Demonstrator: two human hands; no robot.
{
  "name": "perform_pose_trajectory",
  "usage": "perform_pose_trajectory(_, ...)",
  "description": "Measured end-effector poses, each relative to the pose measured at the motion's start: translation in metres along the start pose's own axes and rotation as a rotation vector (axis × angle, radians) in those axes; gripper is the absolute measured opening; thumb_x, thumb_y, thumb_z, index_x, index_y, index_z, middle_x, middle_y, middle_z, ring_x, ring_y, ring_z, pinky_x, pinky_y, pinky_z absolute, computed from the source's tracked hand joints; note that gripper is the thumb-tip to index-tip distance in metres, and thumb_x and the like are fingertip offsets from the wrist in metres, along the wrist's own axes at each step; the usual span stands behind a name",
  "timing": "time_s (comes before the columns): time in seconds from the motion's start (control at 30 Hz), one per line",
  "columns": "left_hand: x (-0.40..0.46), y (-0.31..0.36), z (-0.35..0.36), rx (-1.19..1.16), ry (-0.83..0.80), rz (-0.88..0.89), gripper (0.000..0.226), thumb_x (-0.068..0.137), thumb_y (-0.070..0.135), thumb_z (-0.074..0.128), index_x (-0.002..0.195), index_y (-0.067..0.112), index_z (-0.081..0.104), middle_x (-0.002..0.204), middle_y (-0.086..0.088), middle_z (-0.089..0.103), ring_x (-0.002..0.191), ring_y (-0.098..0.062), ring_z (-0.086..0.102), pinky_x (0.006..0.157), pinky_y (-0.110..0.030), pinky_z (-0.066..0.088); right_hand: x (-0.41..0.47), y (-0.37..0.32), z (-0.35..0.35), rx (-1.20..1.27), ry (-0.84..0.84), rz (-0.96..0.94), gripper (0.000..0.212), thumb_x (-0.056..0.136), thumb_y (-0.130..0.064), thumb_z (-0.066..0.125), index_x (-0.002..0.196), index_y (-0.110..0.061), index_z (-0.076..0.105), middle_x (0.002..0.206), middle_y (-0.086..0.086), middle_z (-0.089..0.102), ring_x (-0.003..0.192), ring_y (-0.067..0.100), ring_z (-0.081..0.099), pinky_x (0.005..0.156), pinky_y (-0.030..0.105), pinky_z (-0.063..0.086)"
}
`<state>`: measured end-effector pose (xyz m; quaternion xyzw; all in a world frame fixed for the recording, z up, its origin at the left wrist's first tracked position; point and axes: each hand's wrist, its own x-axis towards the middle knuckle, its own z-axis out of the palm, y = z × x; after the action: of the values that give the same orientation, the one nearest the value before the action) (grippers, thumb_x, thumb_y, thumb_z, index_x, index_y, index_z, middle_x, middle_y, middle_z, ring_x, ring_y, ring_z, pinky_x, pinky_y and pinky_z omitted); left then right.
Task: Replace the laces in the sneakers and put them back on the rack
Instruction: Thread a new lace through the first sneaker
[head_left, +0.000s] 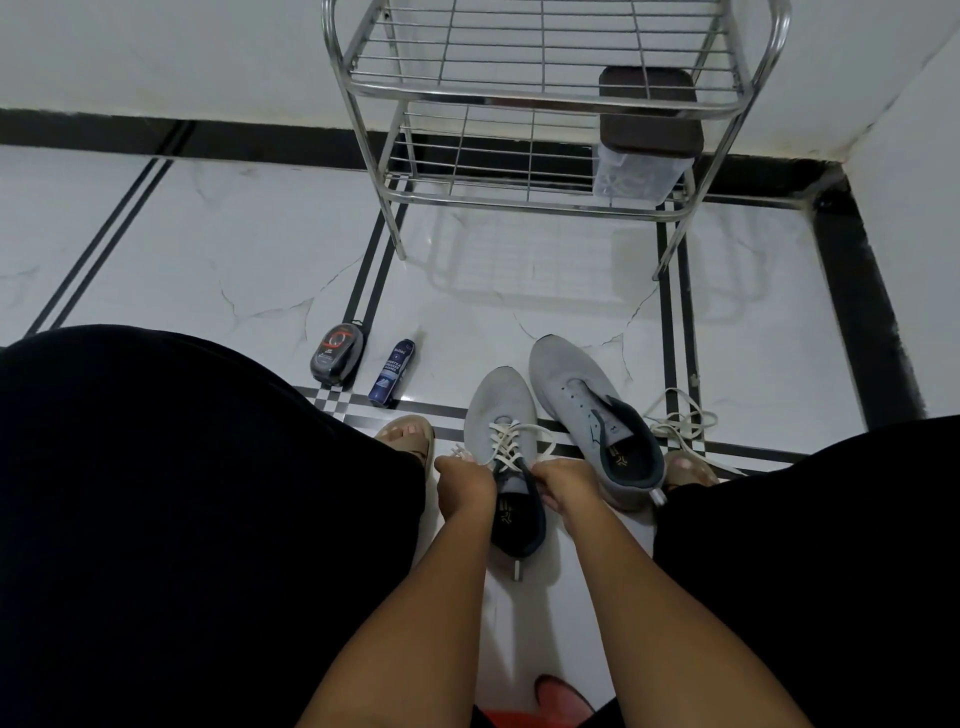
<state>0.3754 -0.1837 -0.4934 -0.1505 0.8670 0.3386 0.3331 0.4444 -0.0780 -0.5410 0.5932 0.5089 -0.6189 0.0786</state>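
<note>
Two grey sneakers lie on the white floor between my knees. The left sneaker (498, 410) has a cream lace (506, 439) threaded through its eyelets. My left hand (465, 486) grips one lace end at the shoe's left side. My right hand (563, 486) pinches the other lace end at its right side. The right sneaker (582, 395) has bare eyelets and lies beside it. A loose cream lace (680, 418) is piled on the floor to its right. The steel wire rack (545, 93) stands ahead against the wall.
A clear box with a dark brown lid (647, 130) sits on the rack's lower shelf at the right. A black shoe-polish sponge (337, 353) and a blue spray can (392, 371) lie on the floor to the left. My sandalled feet and black-clothed knees flank the shoes.
</note>
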Motion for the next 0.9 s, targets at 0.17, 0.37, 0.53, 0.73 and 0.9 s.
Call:
perform_pose_trajectory(0.17,-0.005,0.007,0.001,-0.042,0.035,-0.028,0.033,0.099,0.012,0.043,0.126,-0.006,0.046,0.127,-0.022,0.057,0.117,-0.036,0.056,0.09,-0.035,0.045,0.01,0.01,0.005,-0.149,0.102,-0.097,0.023,0.073,-0.027,0.058,0.05,-0.027,0.059,0.071,0.002,0.056,0.073,0.024,0.054,0.081,0.047,0.054)
perform_pose_trajectory(0.37,-0.003,0.006,0.003,-0.087,0.025,-0.037,0.033,0.098,0.011,0.045,0.126,-0.005,0.047,0.125,-0.023,0.059,0.114,-0.037,0.058,0.089,-0.037,0.046,0.035,0.022,0.007,-0.175,0.12,-0.13,0.019,0.075,-0.034,0.052,0.059,-0.026,0.048,0.074,0.011,0.062,0.079,0.037,0.063,0.075,0.051,0.056)
perform_pose_trajectory(0.53,0.002,0.003,0.002,-0.067,0.031,-0.012,0.029,0.093,0.008,0.048,0.119,-0.001,0.057,0.116,-0.018,0.064,0.107,-0.032,0.061,0.088,-0.036,0.049,0.072,0.036,0.011,-0.226,0.065,-0.135,0.014,0.07,-0.039,0.048,0.066,-0.028,0.056,0.081,0.008,0.07,0.081,0.035,0.067,0.078,0.05,0.057)
perform_pose_trajectory(0.73,-0.002,0.034,-0.009,-0.054,0.221,0.152,0.011,0.095,0.019,0.051,0.098,0.012,0.059,0.114,-0.012,0.058,0.104,-0.033,0.058,0.076,-0.034,0.042,-0.009,-0.025,-0.002,-0.262,0.197,-0.177,0.012,0.087,-0.021,0.049,0.09,-0.013,0.056,0.083,0.01,0.054,0.078,0.026,0.051,0.067,0.03,0.041)
perform_pose_trajectory(0.9,-0.017,0.08,-0.032,-0.084,-0.004,0.55,0.01,0.097,0.023,0.049,0.09,0.016,0.054,0.096,-0.003,0.066,0.089,-0.021,0.06,0.069,-0.025,0.041,-0.054,-0.091,-0.016,-0.154,0.284,-0.411,0.021,0.093,-0.016,0.045,0.09,-0.009,0.064,0.089,0.007,0.062,0.086,0.027,0.057,0.072,0.032,0.043)
